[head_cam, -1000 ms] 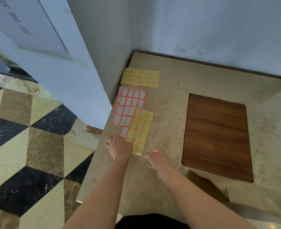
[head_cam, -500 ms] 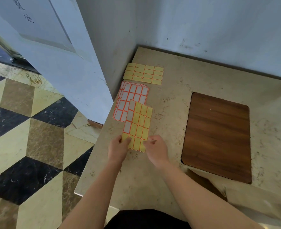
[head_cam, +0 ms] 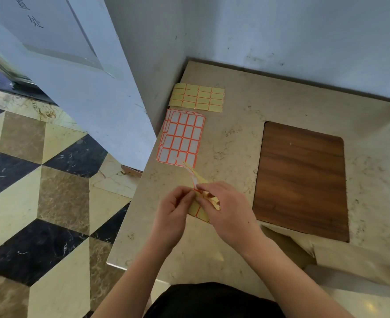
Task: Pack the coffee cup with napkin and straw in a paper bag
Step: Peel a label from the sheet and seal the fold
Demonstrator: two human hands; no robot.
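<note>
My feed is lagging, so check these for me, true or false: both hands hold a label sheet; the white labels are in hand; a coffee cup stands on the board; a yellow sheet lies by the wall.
1. Both hands hold a label sheet: true; the left hand and right hand pinch the held sheet.
2. White labels in hand: false; the white stack lies on the counter.
3. Cup on the board: false; no cup shows.
4. Yellow sheet by the wall: true.

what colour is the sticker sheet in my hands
Yellow with orange-red grid lines, seen from the head camera.
</note>
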